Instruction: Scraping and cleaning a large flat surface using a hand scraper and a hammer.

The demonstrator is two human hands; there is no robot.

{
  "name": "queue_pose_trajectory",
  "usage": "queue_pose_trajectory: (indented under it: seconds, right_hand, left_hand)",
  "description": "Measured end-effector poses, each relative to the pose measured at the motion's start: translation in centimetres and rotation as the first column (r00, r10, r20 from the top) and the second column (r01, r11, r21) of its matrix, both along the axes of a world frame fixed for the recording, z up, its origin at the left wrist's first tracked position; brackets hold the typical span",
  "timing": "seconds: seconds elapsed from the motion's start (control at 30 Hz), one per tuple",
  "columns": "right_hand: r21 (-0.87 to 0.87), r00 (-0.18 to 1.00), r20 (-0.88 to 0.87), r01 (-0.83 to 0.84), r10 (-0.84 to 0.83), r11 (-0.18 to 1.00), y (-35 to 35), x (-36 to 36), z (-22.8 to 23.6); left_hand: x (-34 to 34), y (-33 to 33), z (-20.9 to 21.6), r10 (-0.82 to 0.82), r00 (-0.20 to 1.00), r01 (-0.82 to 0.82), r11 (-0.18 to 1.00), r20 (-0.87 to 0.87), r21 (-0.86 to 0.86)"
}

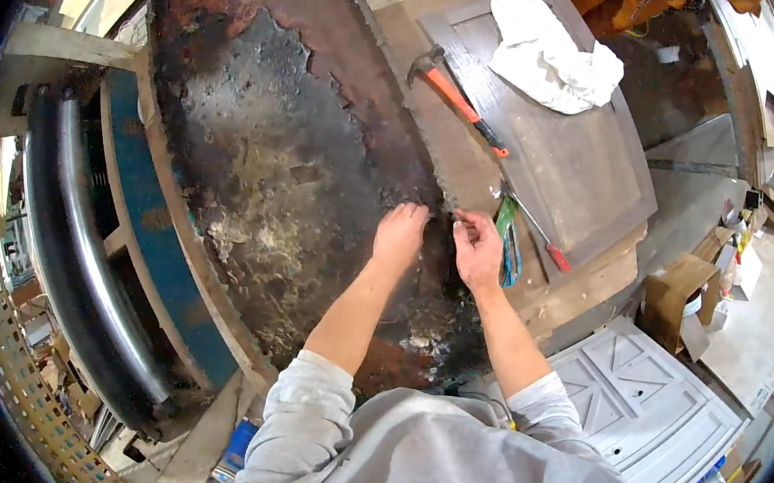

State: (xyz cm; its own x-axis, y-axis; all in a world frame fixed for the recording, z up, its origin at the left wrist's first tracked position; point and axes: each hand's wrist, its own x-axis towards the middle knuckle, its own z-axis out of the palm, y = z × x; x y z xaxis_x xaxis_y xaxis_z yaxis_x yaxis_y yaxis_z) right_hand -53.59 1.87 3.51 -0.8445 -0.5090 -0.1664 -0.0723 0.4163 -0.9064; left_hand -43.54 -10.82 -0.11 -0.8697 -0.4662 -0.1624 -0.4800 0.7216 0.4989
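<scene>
Both hands work close together over a large dark slab (275,135) with a crusted, rusty, scorched surface. My left hand (400,235) lies low on the slab near its right edge, fingers bent and drawn together. Just to the right, my right hand (478,251) is at that edge with thumb and forefinger pinched. Whatever lies between the fingertips of either hand is too small or hidden to make out. Beside my right hand lies a tool with green and blue handles (508,240), and a red-handled screwdriver (557,257) is further right.
Right of the slab, a hammer (459,98) with an orange and black handle and a crumpled white cloth (552,61) lie on a brown panel door (566,157). A grey panelled door (644,401) is at lower right. Shiny metal rollers (97,220) stand at left beside the slab.
</scene>
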Motion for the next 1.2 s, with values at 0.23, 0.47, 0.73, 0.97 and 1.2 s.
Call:
queue_pose_trajectory:
  seconds: [0.23, 0.47, 0.73, 0.97, 1.2]
  right_hand:
    - [0.535, 0.699, -0.321, -0.423, 0.639, 0.731, -2.6, -1.5, 3.5]
    - [0.844, 0.18, -0.212, -0.462, 0.961, 0.272, -5.2, -2.8, 1.0]
    - [0.89, 0.064, -0.219, -0.397, 0.974, 0.227, -8.7, -2.2, -0.3]
    - [0.874, 0.025, -0.242, -0.429, 0.97, 0.229, -7.9, -2.2, -0.1]
    - [0.846, 0.139, -0.211, -0.47, 0.968, 0.252, -5.9, -1.3, -0.1]
  left_hand:
    - [1.7, 0.6, 0.4, 0.022, 1.0, -0.023, 0.992, 0.01, 0.126]
    - [1.3, -0.5, 1.1, 0.203, 0.964, -0.218, 0.974, -0.172, -0.069]
    - [1.9, 0.5, -1.3, 0.208, 0.957, -0.202, 0.978, -0.199, 0.05]
    - [2.8, 0.5, -0.9, 0.163, 0.969, -0.108, 0.954, -0.185, 0.278]
    - [4.1, 2.2, -0.4, 0.216, 0.96, -0.125, 0.901, -0.18, 0.416]
